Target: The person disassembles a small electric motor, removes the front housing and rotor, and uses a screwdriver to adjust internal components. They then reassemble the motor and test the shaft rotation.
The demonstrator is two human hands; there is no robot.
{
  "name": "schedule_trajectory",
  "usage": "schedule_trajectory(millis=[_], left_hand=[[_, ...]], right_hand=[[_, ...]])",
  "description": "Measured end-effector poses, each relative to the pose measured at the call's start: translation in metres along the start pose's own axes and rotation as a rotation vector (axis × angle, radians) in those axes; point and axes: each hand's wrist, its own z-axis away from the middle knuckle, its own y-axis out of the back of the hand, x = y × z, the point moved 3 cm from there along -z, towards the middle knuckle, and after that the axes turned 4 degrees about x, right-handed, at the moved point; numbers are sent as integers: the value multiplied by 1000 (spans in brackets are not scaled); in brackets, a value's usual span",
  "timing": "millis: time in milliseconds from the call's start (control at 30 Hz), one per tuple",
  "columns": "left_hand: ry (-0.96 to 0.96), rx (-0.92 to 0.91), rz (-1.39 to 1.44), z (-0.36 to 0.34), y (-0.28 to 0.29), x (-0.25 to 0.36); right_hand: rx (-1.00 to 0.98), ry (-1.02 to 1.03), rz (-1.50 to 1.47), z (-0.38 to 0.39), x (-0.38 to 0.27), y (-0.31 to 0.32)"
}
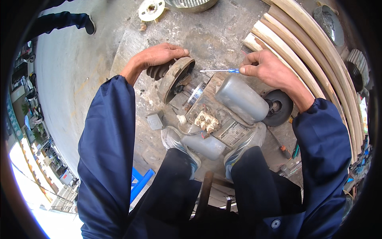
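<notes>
My left hand [159, 55] is closed over the top of a rusty motor end cover [169, 85], which has a grooved pulley [156, 73] behind it. Its open side tilts toward a shaft with a shiny ring [195, 93] beside the motor. In my right hand [267, 68] is a slim screwdriver with a clear blue handle [233, 71], its tip pointing left toward the cover. Below it lies the electric motor, with a grey cylinder [242, 99] on top, a pale terminal block [207, 121], a nameplate [232, 133] and a second grey cylinder [203, 145].
My feet, in clear plastic covers [175, 140], flank the motor. A black round cover [278, 107] and an orange-handled screwdriver [284, 151] lie right. A small grey box [155, 120] sits left. Curved wooden poles [302, 51] line the right; a white fan wheel [151, 9] lies ahead.
</notes>
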Motion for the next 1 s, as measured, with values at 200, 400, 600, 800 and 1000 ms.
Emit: schedule_trajectory(millis=[200, 400, 600, 800, 1000], left_hand=[[-9, -26, 5, 5, 1, -3], [20, -15, -38, -1, 2, -1], [39, 10, -78, -1, -1, 4], [14, 2, -55, 0, 0, 2], [41, 6, -51, -1, 0, -3]], right_hand=[[-59, 36, 36, -11, -10, -20], [-30, 128, 56, -22, -12, -34], [-56, 140, 141, -31, -21, -30], [-42, 149, 119, -31, -26, -29], [-59, 152, 77, -33, -29, -35]])
